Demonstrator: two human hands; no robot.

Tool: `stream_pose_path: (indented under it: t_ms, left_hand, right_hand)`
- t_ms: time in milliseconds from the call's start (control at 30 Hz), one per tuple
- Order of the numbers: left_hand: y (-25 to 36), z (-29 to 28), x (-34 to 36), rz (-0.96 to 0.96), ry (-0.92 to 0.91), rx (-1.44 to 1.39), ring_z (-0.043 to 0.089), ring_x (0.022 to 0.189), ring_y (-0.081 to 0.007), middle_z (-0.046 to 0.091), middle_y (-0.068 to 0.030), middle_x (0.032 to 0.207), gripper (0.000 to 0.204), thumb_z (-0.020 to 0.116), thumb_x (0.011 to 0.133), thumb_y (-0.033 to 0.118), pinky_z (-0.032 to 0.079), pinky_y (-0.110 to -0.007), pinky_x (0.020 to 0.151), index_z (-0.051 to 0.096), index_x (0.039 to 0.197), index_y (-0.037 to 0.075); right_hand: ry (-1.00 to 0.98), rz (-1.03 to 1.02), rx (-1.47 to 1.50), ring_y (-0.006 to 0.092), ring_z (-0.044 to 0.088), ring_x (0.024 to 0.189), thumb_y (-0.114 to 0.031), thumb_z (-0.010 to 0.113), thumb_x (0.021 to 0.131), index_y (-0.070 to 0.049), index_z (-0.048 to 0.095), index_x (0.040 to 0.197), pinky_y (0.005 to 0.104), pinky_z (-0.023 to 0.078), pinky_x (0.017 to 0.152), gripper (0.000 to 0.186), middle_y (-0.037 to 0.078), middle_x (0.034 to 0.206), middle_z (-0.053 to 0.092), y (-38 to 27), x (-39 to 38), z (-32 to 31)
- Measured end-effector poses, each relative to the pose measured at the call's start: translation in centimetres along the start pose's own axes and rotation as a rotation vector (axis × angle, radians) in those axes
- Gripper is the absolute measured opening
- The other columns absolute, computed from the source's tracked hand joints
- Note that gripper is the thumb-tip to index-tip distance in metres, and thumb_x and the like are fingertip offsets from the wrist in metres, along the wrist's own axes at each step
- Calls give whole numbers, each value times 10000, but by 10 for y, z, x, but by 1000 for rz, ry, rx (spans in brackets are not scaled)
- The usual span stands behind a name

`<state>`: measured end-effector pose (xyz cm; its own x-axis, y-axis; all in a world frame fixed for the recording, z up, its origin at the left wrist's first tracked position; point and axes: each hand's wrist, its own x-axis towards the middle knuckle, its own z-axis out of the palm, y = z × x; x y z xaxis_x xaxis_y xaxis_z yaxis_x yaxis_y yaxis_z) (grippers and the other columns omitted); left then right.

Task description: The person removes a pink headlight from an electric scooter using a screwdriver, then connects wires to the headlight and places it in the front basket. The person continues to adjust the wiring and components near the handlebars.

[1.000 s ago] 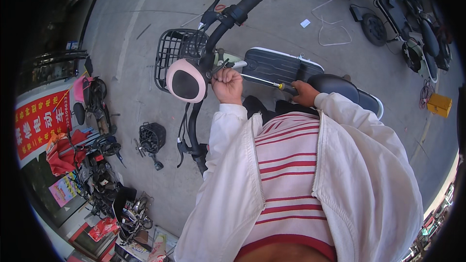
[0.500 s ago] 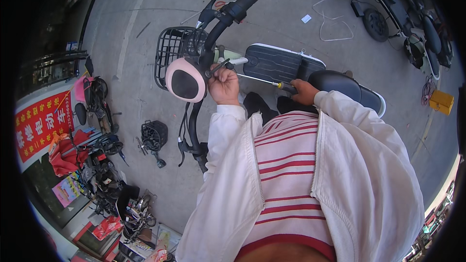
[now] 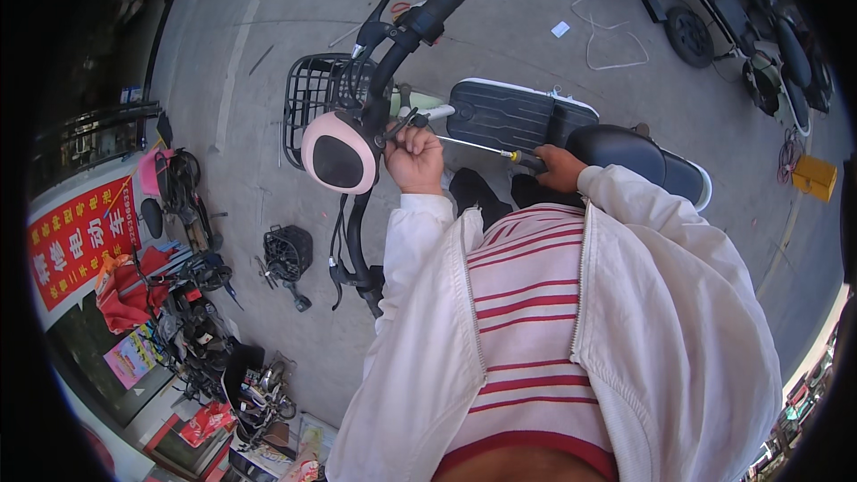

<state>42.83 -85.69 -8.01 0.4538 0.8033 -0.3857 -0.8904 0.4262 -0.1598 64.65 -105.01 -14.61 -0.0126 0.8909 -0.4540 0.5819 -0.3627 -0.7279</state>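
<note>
A small electric scooter stands in front of me, with a pink headlight housing (image 3: 312, 137), a black handlebar (image 3: 389, 67) and a black front basket (image 3: 302, 87). My left hand (image 3: 416, 162) is just behind the headlight at the steering column, fingers curled in against a part there. What they pinch is hidden. My right hand (image 3: 561, 170) is closed round the handle of a screwdriver (image 3: 482, 148), black and yellow with a long metal shaft. The shaft points left toward my left hand, and its tip is lost near those fingers. Beside it lies the ribbed black footboard (image 3: 500, 112).
The scooter's black seat (image 3: 616, 156) is to the right. A yellow box (image 3: 814, 178), a loose wheel (image 3: 689, 37) and a parked scooter stand at the far right. A detached black basket (image 3: 287, 252) lies on the floor at left, near a red banner (image 3: 85, 241) and several parked bikes.
The handlebar grip and brake lever sit slightly further left, and the whole view has shifted a little. Both hands and the screwdriver hold nearly the same position.
</note>
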Motion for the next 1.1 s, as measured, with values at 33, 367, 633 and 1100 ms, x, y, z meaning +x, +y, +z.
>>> stream_pose_path:
  t_ms: [33, 367, 633, 1100]
  left_hand:
    - [1, -1, 1, 4, -9, -1, 360, 492, -104, 420, -8, 650, 220, 462, 933, 180, 327, -242, 439, 478, 749, 61]
    - [28, -55, -5, 6, 185, 428, 535, 807, -199, 601, -96, 928, 137, 499, 911, 130, 455, -311, 720, 577, 942, 21]
    - [14, -114, -8, -281, 723, 901, 519, 829, -219, 537, -79, 892, 55, 507, 901, 81, 450, -341, 757, 532, 938, 50]
    - [28, -381, 259, -44, 105, 2680, 646, 775, -187, 663, -105, 868, 117, 566, 870, 68, 502, -315, 655, 640, 952, 32]
  right_hand:
    - [2, 5, 4, 404, 561, 1038, -124, 676, 707, 26, 579, 1125, 410, 449, 924, 455, 250, 1074, 574, 1, 0, 1]
    - [-18, 119, 169, 395, 586, 1014, -165, 698, 693, 30, 584, 1111, 408, 466, 896, 475, 249, 1060, 606, 8, 8, 9]
    - [74, 536, 541, 376, 608, 1032, -323, 703, 792, 81, 522, 1159, 393, 468, 888, 575, 262, 1062, 628, 80, 18, 110]
    - [645, 590, 223, 388, 554, 928, -272, 607, 845, -26, 499, 1032, 484, 461, 781, 327, 183, 971, 555, 190, 177, 189]
